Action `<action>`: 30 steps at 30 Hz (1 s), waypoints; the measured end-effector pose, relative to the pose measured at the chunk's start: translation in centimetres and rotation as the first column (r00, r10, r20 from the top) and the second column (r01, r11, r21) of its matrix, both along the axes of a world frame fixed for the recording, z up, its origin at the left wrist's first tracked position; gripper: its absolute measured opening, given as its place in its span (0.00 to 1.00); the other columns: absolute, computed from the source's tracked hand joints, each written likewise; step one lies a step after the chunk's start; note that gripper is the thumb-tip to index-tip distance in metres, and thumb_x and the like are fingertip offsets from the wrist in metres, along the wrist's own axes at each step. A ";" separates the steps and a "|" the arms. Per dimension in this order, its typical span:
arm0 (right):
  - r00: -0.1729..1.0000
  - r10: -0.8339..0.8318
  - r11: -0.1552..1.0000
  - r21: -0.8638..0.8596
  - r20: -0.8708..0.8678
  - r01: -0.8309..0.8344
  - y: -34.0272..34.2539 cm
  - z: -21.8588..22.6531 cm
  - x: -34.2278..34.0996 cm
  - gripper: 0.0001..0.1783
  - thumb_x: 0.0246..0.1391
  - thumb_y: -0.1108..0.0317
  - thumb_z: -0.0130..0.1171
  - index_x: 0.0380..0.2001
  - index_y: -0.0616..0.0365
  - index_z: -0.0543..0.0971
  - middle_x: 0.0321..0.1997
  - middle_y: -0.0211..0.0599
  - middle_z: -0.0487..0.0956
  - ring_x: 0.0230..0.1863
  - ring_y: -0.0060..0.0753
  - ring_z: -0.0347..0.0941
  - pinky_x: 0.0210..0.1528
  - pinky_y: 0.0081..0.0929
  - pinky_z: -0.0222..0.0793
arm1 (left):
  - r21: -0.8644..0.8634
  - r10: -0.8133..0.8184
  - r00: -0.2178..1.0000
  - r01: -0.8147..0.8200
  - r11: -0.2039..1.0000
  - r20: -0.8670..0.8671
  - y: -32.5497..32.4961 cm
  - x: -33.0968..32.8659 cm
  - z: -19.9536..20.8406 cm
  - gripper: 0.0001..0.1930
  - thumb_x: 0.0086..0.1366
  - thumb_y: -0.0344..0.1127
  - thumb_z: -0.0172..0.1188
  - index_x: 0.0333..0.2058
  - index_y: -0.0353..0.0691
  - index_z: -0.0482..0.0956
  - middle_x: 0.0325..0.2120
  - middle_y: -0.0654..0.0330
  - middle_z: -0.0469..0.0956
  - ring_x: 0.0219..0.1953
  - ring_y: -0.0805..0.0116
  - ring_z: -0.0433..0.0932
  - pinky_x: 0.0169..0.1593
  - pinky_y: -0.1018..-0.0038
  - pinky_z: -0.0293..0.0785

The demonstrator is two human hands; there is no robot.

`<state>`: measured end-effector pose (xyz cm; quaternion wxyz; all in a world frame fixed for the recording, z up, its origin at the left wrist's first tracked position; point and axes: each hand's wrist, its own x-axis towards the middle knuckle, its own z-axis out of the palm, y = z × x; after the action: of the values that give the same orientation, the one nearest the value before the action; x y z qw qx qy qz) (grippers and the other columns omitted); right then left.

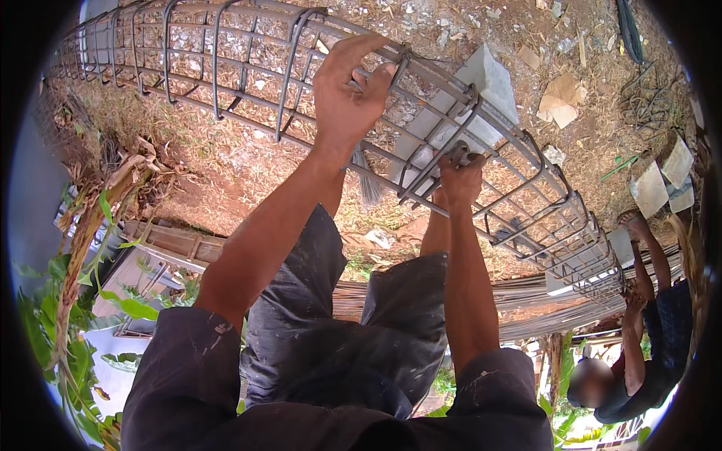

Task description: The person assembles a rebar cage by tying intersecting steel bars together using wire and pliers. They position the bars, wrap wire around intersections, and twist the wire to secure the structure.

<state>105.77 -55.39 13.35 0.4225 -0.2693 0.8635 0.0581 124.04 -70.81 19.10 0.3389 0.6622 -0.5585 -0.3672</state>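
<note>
A long rebar cage point(301, 71) of bars and square stirrups runs across in front of me. Over its upper bar, my left hand point(350, 94) curls near a stirrup, with something grey between its fingers. A thin bundle of tie wires point(368, 180) shows below that wrist, apparently held in the same hand; the wrist hides the link. Lower and to the right, my right hand point(460, 180) is closed round dark metal pincers point(456, 154), their head at a crossing of bar and stirrup. Behind this part of the cage stands a pale grey block point(485, 86).
At the far right, a co-worker point(635, 338) reaches to the cage's other end, beside another pale block point(575, 278). Long thin rods point(519, 308) lie behind my legs. Torn brown paper point(562, 98), grey slabs point(658, 184) and bent bars point(650, 98) litter the dirt.
</note>
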 end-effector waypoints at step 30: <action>-0.092 0.948 -0.092 -0.013 0.304 -0.996 -32.2 13.0 1.7 0.32 0.53 0.77 0.53 0.62 0.46 0.65 0.33 0.45 0.78 0.36 0.47 0.78 0.38 0.37 0.75 | 0.704 0.346 0.785 0.155 0.693 -0.513 0.7 0.0 -5.4 0.19 0.50 0.38 0.71 0.36 0.30 0.79 0.27 0.56 0.79 0.30 0.67 0.79 0.35 0.73 0.74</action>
<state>107.49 -87.56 26.39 0.3617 -0.7702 0.3252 0.4127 124.07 -70.15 13.74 0.2355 0.6144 -0.1925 -0.7280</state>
